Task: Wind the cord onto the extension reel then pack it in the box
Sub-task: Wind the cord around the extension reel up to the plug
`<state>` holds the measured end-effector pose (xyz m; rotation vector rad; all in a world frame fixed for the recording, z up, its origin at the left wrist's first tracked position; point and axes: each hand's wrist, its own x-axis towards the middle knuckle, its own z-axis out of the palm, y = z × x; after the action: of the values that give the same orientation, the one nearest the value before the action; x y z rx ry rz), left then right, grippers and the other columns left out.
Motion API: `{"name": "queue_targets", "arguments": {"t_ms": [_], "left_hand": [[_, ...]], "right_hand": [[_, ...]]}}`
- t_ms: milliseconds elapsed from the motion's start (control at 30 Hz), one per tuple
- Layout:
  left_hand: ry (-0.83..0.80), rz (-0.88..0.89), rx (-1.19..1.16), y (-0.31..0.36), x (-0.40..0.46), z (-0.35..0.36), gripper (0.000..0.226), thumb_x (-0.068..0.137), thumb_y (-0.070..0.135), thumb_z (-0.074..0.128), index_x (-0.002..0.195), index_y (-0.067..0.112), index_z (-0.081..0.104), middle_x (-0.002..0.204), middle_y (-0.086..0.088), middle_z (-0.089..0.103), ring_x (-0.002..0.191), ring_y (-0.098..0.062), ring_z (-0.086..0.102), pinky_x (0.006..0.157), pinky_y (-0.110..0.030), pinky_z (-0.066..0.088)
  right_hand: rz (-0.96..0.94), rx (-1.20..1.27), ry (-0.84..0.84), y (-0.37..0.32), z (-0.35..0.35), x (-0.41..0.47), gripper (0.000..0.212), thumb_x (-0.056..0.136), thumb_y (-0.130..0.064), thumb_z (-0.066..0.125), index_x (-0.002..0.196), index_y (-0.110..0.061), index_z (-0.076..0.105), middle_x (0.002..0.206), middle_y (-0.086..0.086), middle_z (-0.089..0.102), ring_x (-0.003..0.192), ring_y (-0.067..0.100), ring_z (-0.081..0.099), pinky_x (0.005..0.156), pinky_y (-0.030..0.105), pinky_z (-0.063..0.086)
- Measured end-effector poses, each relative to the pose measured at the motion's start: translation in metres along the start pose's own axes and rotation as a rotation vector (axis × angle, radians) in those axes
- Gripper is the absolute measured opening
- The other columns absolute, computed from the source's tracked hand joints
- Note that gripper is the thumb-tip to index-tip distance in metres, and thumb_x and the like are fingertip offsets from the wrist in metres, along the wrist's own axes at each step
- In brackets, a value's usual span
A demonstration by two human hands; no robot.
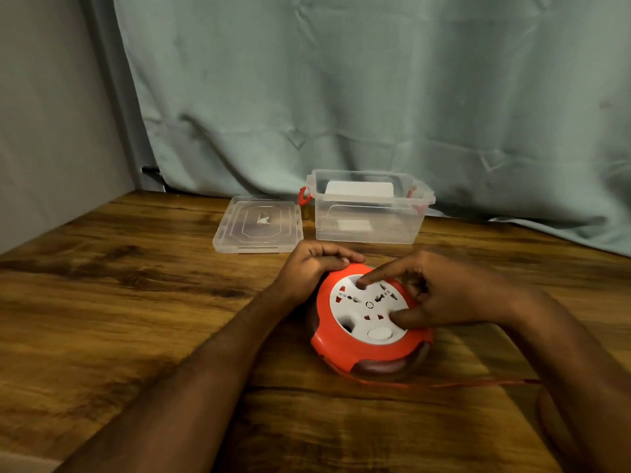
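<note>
Right now the orange extension reel (370, 322) lies flat on the wooden table (136, 302), directly under both hands. Its left hand (314, 264) grips the far-left rim; the right hand (444, 295) has index finger and thumb pressed on the white socket face. Loose red cord (478, 383) trails right, nearer that hand. Beyond stand the clear box (368, 213), its lid (257, 225) off, and a curtain (375, 90).

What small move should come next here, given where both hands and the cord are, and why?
Probably turn the white centre disc with the right hand, whose index fingertip sits in a recess of the disc, while the left hand steadies the red reel by its rim. A length of red cord trails loose across the table, and the clear box stands open, its lid beside it.
</note>
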<state>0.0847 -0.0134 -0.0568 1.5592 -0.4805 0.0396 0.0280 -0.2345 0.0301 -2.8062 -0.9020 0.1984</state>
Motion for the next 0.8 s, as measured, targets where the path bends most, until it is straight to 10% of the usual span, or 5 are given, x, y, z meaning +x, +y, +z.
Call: {"name": "queue_targets", "arguments": {"t_ms": [500,800], "left_hand": [[0.151,-0.031,-0.076,-0.001,0.002,0.000,0.024,0.086,-0.011,0.055,0.102,-0.006,0.072,0.105,-0.023,0.073,0.087,-0.026,0.070,0.079,-0.029,0.057],[0.176,-0.043,-0.068,-0.001,0.002,0.003,0.024,0.086,-0.012,0.054,0.102,-0.007,0.072,0.103,-0.022,0.073,0.090,-0.026,0.070,0.083,-0.030,0.057]], "right_hand": [[0.096,-0.188,0.158,-0.002,0.012,0.009,0.071,0.057,-0.079,0.077,0.120,-0.048,0.069,0.108,-0.024,0.069,0.082,0.000,0.058,0.065,0.026,0.052],[0.076,-0.290,0.230,-0.012,0.020,0.013,0.056,0.062,-0.083,0.068,0.078,-0.029,0.069,0.070,-0.018,0.059,0.065,0.001,0.052,0.052,0.021,0.027]]}}
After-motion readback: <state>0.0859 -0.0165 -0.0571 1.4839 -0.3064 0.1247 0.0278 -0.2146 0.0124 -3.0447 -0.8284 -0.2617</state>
